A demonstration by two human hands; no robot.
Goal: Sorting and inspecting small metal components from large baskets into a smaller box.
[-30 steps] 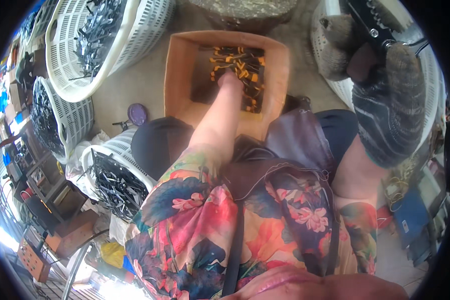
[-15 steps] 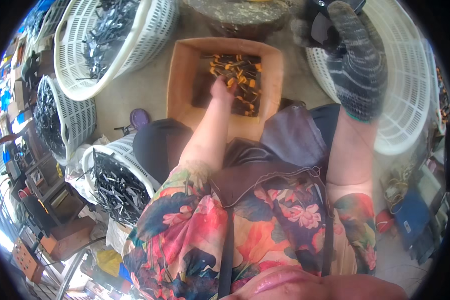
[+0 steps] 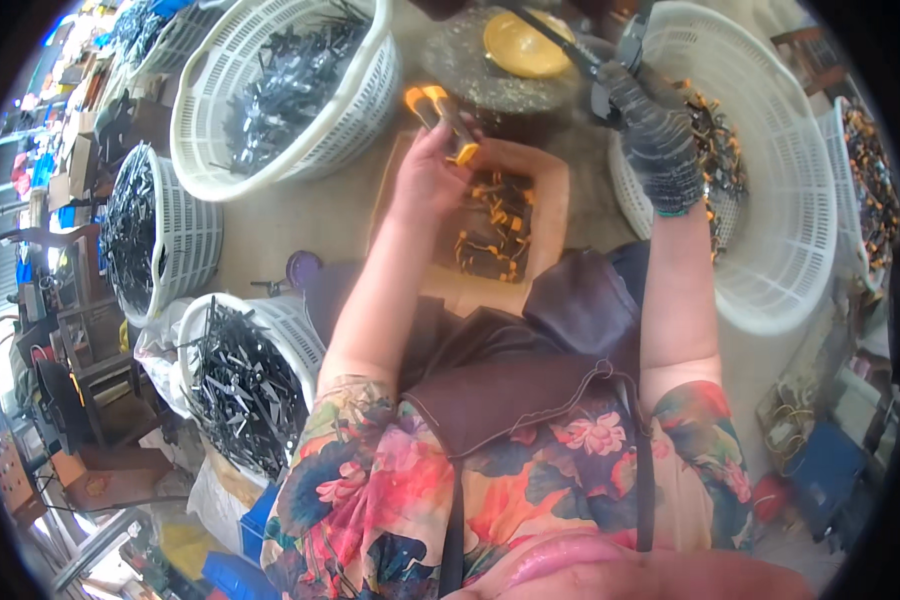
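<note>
My bare left hand is raised above a cardboard box and grips an orange-and-black handled tool. More orange-handled pieces lie in the box. My right hand, in a grey knitted glove, holds a dark metal tool near the rim of a big white basket. Beyond both hands sits a round grey disc with a yellow dish on it.
Three white baskets of black metal parts stand to my left, the far one, the middle one and the near one. Orange-and-black pieces lie in the right basket. A purple lid rests on the floor beside the box.
My left hand has come up out of the box with an orange-handled tool. The gloved right hand has moved left, toward the round disc.
</note>
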